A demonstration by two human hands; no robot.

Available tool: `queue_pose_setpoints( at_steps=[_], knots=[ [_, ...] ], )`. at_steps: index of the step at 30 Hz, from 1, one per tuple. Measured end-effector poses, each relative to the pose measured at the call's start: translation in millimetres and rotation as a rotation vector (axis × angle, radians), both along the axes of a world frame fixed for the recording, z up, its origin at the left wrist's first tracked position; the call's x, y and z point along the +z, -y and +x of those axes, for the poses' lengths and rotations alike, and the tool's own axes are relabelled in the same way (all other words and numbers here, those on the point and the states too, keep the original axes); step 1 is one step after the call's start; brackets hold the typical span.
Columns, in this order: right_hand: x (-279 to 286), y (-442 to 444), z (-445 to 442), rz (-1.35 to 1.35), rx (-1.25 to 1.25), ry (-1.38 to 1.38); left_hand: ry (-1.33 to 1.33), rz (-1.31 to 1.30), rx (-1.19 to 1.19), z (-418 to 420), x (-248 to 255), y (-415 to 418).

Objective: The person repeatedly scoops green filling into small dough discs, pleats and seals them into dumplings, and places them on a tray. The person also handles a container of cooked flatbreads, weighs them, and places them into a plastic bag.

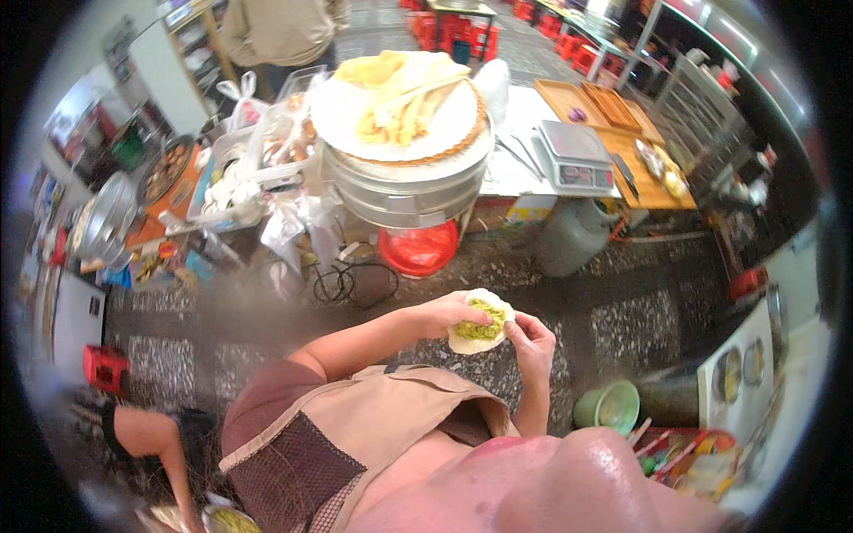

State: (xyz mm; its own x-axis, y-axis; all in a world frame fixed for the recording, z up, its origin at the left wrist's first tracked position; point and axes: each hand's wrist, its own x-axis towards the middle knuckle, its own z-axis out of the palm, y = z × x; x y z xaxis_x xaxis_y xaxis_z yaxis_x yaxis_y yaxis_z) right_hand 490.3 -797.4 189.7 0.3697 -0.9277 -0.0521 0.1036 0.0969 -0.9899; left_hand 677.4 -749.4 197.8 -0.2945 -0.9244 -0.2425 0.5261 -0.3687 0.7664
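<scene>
A round white dough wrapper (464, 344) carries a mound of shredded green filling (481, 323). It is held in the air in front of my tan apron (400, 406). My left hand (448, 316) supports the wrapper from the left side, its thumb pressed onto the filling. On the other side, my right hand (535, 343) pinches the wrapper's edge between thumb and fingers. The wrapper's rim is open around the filling, and the fingers under it are mostly hidden.
Ahead stands a stacked metal steamer (406, 200) topped with yellow cloth (400, 100). A digital scale (576, 156) and a knife (625, 175) lie to its right. A red basin (420, 250) sits below. Another person's arm (170, 453) reaches toward green filling (230, 520). A green bucket (606, 406) stands right.
</scene>
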Motion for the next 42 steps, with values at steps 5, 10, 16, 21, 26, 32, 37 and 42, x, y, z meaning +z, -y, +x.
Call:
queue_pose_setpoints(
  at_steps=[5,10,16,21,26,32,37,42],
  knots=[
    [7.9,26.0,31.0,-0.187,0.200,-0.171,0.026,0.015,0.215,24.8,5.7,-15.8],
    [19.3,55.4,55.9,-0.352,0.478,-0.255,0.010,-0.033,0.346,30.2,16.3,-22.7],
    [45.8,65.0,60.6,-0.376,0.498,-0.223,0.179,-0.011,0.464,30.4,35.3,-22.0],
    [38.1,72.2,52.6,-0.499,0.519,-0.217,0.215,0.023,0.478,23.2,29.1,-15.0],
    [40.4,87.3,39.0,-0.530,0.529,-0.258,0.343,0.043,0.373,16.6,29.1,6.2],
    [32.1,117.6,2.8,-0.598,0.470,-0.254,0.322,0.033,0.151,-1.1,21.2,57.0],
    [20.7,143.0,-12.2,-0.452,0.404,-0.231,0.327,-0.021,-0.014,-4.7,7.5,99.1],
    [1.6,183.9,-6.1,-0.386,0.432,-0.192,0.357,0.127,-0.092,-0.5,-2.4,149.3]
  ],
)
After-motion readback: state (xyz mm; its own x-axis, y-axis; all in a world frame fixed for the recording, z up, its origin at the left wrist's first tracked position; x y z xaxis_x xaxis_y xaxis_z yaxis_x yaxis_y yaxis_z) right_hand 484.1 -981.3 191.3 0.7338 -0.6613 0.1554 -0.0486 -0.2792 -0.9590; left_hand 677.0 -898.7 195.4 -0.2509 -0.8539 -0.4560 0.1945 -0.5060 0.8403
